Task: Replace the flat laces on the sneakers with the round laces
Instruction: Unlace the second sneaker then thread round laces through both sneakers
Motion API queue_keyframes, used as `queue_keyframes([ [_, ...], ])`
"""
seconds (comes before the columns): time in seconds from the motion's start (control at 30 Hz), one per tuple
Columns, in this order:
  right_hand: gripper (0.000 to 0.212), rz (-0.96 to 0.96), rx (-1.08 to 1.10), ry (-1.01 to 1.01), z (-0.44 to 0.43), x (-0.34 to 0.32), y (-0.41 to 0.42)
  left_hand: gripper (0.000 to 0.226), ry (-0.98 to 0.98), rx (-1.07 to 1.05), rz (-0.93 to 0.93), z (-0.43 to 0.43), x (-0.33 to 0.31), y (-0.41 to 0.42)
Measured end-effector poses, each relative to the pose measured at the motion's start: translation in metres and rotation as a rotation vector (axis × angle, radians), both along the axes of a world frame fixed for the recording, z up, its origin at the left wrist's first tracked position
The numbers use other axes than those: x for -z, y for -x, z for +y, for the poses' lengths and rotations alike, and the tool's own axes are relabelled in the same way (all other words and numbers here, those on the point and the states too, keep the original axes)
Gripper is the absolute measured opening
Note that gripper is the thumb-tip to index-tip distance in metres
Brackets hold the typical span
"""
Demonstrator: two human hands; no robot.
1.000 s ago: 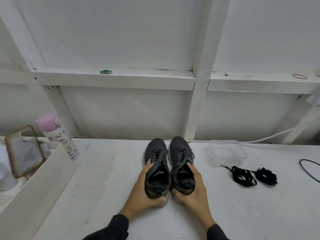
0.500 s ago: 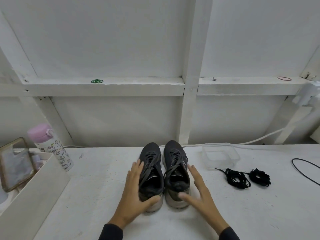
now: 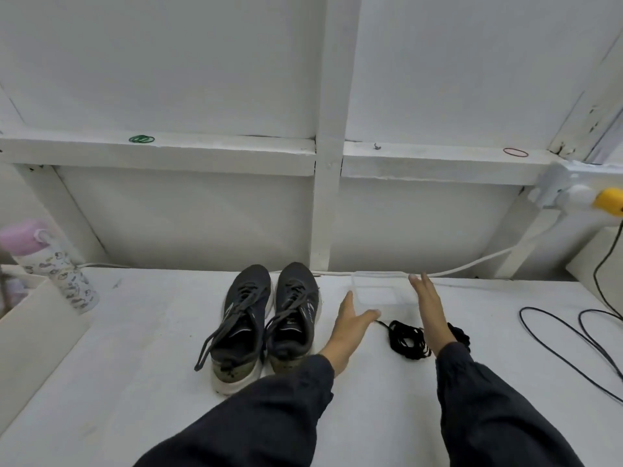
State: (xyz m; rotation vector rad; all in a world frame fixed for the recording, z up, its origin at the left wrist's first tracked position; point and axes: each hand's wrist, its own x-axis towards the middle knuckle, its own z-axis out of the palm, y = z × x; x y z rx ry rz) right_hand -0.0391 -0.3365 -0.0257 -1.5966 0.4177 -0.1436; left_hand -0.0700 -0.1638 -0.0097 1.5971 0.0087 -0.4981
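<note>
Container [image 3: 401, 273] sits between left hand [image 3: 350, 328] and right hand [image 3: 429, 311], black laces [image 3: 406, 338] outside.

Bare left hand [image 3: 350, 328] and right hand [image 3: 428, 310] — long, loose dark-navy sleeves [image 3: 269, 409], faintly creased, to the wrists.

Makeshift work bench, more home or hobby corner than lab or shop. Back wall is white-painted timber framing: post [image 3: 328, 203], cross ledge [image 3: 219, 155], diagonal braces, plain panels. Tabletop [image 3: 141, 338] is rough white paint, scuffed. Household clutter: green rubber bands [image 3: 141, 139] and a red rubber band [image 3: 515, 152] on the ledge, a pink-capped cartoon-print bottle [image 3: 54, 267], worn sneakers [image 3: 246, 315], a clear plastic tub [image 3: 403, 299]. Loose white cable [image 3: 472, 264] and black cable [image 3: 569, 345], no trunking. No industrial kit visible.
</note>
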Motion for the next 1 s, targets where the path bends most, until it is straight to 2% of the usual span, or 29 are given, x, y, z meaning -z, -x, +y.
queue_keyframes([
  [0.13, 0.064, 0.101, -0.060, 0.025, -0.016, 0.015, -0.016, 0.084, -0.013, -0.035, 0.055, -0.025, 0.012, -0.019],
  [0.5, 0.069, 0.094, -0.218, -0.026, 0.006, 0.028, -0.044, 0.076, -0.027, -0.319, -0.042, -0.027, 0.030, -0.044],
  [0.83, 0.069, 0.080, -0.284, 0.064, 0.017, 0.027, -0.043, 0.074, -0.086, -0.391, -0.126, -0.019, 0.036, -0.046],
  [0.9, 0.067, 0.029, -0.269, 0.128, 0.007, 0.020, -0.035, 0.069, -0.156, -0.434, -0.218, -0.024, 0.039, -0.039],
  [0.97, 0.060, -0.064, -0.251, 0.235, -0.012, 0.014, -0.023, 0.059, -0.246, -0.506, -0.432, -0.032, 0.047, -0.024],
  [1.0, 0.056, -0.108, -0.251, 0.353, -0.026, 0.015, -0.014, 0.053, -0.283, -0.501, -0.556, -0.037, 0.052, -0.015],
])
